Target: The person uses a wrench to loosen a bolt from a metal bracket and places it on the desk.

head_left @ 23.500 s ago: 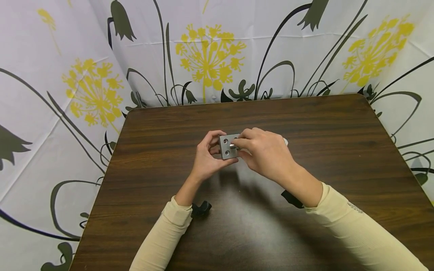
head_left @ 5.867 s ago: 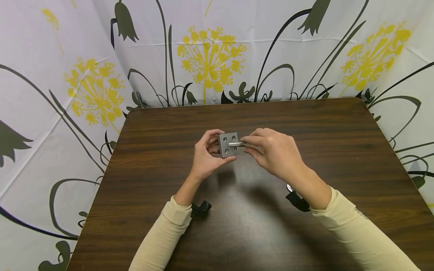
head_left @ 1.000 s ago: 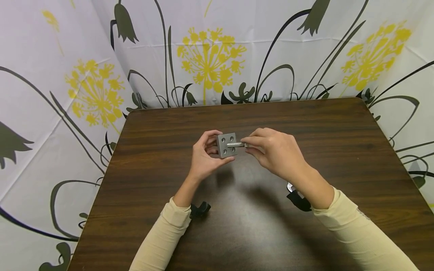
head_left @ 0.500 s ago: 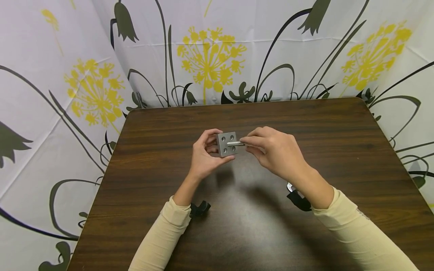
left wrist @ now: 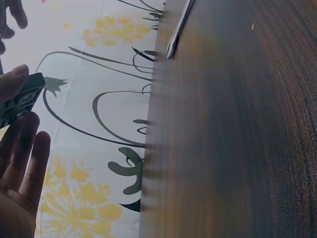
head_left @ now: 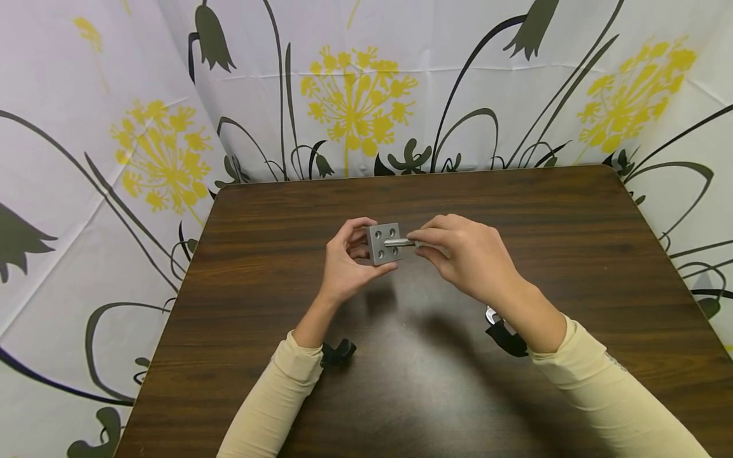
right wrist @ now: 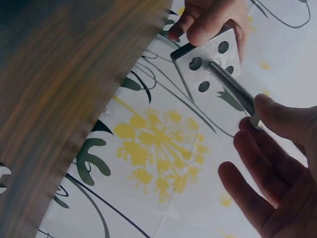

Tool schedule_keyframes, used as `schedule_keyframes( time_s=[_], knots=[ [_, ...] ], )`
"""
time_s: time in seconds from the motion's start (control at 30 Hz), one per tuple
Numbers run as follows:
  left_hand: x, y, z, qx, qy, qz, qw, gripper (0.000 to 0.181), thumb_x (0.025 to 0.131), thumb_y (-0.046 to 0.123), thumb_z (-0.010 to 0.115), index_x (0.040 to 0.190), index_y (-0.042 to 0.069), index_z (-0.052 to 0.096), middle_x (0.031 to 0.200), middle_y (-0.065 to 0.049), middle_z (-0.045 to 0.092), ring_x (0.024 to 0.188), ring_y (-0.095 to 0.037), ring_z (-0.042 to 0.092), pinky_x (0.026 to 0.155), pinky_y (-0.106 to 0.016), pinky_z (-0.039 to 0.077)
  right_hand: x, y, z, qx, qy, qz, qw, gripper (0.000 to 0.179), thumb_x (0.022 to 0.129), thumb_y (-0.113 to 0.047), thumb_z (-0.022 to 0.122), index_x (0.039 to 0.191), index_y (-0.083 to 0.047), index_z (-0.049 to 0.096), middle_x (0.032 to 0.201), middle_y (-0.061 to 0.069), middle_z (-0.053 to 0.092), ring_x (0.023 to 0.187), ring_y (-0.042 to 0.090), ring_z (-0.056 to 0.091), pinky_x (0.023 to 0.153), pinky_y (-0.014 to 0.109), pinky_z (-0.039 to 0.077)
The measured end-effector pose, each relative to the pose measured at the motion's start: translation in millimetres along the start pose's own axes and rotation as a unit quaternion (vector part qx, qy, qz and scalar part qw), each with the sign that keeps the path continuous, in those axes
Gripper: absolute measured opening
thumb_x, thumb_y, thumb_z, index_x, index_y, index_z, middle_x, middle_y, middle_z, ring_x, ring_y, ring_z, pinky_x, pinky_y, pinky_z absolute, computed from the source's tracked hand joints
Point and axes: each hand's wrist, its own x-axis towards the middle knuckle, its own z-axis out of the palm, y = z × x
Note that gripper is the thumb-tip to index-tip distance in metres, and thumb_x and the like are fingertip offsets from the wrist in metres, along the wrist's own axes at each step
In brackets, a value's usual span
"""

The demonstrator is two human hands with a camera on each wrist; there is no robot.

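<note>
A square grey metal plate (head_left: 375, 244) with round holes near its corners is held up above the table by my left hand (head_left: 346, 268), thumb below and fingers above. From the plate's middle a threaded bolt (head_left: 401, 243) sticks out toward the right. My right hand (head_left: 472, 257) pinches the bolt's outer end between thumb and fingertips. In the right wrist view the bolt (right wrist: 233, 85) stands at the plate's centre (right wrist: 205, 54), and its head is partly covered by the thumb. The left wrist view shows only a dark edge of the plate (left wrist: 25, 96).
A wrench lies on the brown wooden table (head_left: 275, 254); its silver jaw end (head_left: 491, 315) shows beside my right wrist, and one end (left wrist: 172, 47) shows in the left wrist view. Black wrist mounts (head_left: 339, 353) sit at both cuffs. A flower-patterned cloth (head_left: 258, 95) hangs behind.
Compared with 23.5 s ago, my right hand is farther right from the plate and more of the bolt shows. Over the last second both hands keep nearly the same place, the right still pinching the bolt.
</note>
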Motion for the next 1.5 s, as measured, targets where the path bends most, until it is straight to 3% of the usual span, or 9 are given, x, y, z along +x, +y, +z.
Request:
schedule_keyframes(
  time_s=[0.07,0.3,0.4,0.53,0.77,0.9,1.03,1.27,1.5],
  knots=[
    [0.0,0.0,-0.2,0.000,0.001,-0.001,1.0000,0.072,0.058,-0.017,0.087,0.120,-0.012,0.051,0.106,-0.024,0.067,0.077,-0.028,0.069,0.066,-0.046,0.058,-0.3,0,0,-0.003,0.008,-0.006,0.9999,0.026,0.085,-0.021,0.079,0.110,-0.017,0.076,0.094,-0.005,0.069,0.074,0.012,0.062,0.052,0.033,0.049],
    [-0.1,-0.5,0.3,0.004,-0.001,0.000,1.0000,0.071,0.059,-0.017,0.087,0.120,-0.011,0.051,0.106,-0.024,0.068,0.076,-0.028,0.069,0.066,-0.046,0.058,0.0,-1,1,-0.002,-0.009,0.063,0.9980,0.024,0.090,-0.035,0.073,0.103,-0.016,0.078,0.081,-0.006,0.070,0.058,0.007,0.056,0.046,0.030,0.042],
    [-0.6,-1.2,0.6,0.003,-0.001,-0.004,1.0000,0.071,0.058,-0.018,0.086,0.120,-0.011,0.051,0.106,-0.025,0.067,0.074,-0.028,0.069,0.066,-0.045,0.058,-0.4,0,1,-0.013,-0.013,0.020,0.9996,0.015,0.087,-0.023,0.077,0.101,-0.017,0.078,0.086,-0.006,0.070,0.066,0.009,0.060,0.049,0.031,0.046],
    [-1.0,-2.7,0.5,0.001,0.000,-0.005,1.0000,0.071,0.058,-0.019,0.086,0.120,-0.012,0.051,0.105,-0.025,0.067,0.074,-0.028,0.069,0.066,-0.045,0.059,-1.1,1,1,-0.027,0.006,-0.023,0.9994,0.024,0.084,-0.020,0.080,0.108,-0.016,0.076,0.095,-0.004,0.070,0.077,0.013,0.064,0.051,0.032,0.050],
    [-0.1,-9.9,0.0,0.003,0.001,0.002,1.0000,0.073,0.058,-0.017,0.087,0.121,-0.009,0.052,0.107,-0.024,0.068,0.076,-0.027,0.069,0.067,-0.045,0.058,-0.8,-1,1,-0.005,-0.008,0.067,0.9977,0.025,0.089,-0.034,0.074,0.104,-0.014,0.078,0.080,-0.004,0.071,0.060,0.007,0.059,0.048,0.031,0.045],
    [-1.4,-24.1,-0.4,-0.004,0.004,-0.006,1.0000,0.075,0.057,-0.016,0.088,0.122,-0.006,0.052,0.107,-0.020,0.068,0.075,-0.025,0.070,0.066,-0.038,0.059,-0.6,0,0,-0.009,-0.013,0.020,0.9997,0.017,0.085,-0.021,0.079,0.101,-0.015,0.077,0.085,-0.006,0.069,0.066,0.009,0.060,0.053,0.032,0.048],
    [-2.5,-31.4,-1.3,-0.009,0.006,-0.006,0.9999,0.075,0.057,-0.012,0.090,0.123,0.000,0.054,0.108,-0.015,0.069,0.075,-0.025,0.070,0.066,-0.037,0.059,-1.7,1,0,-0.020,0.005,-0.014,0.9997,0.024,0.083,-0.019,0.081,0.107,-0.016,0.076,0.092,-0.004,0.069,0.073,0.012,0.064,0.053,0.033,0.051],
    [-2.1,-30.3,-0.3,-0.001,0.008,-0.010,0.9999,0.076,0.057,-0.012,0.090,0.123,-0.001,0.054,0.108,-0.017,0.069,0.075,-0.024,0.070,0.066,-0.038,0.059,-3.0,1,2,0.024,-0.007,0.084,0.9961,0.028,0.087,-0.033,0.077,0.105,-0.012,0.077,0.082,-0.004,0.072,0.065,0.008,0.063,0.051,0.031,0.047],
    [-0.8,-8.9,2.7,-0.001,0.002,-0.013,0.9999,0.072,0.058,-0.018,0.086,0.120,-0.009,0.051,0.106,-0.025,0.067,0.075,-0.025,0.069,0.066,-0.044,0.059,-2.9,3,2,0.015,0.010,-0.014,0.9997,0.021,0.081,-0.012,0.082,0.102,-0.012,0.076,0.088,-0.004,0.069,0.068,0.010,0.062,0.056,0.031,0.050]
  ],
)
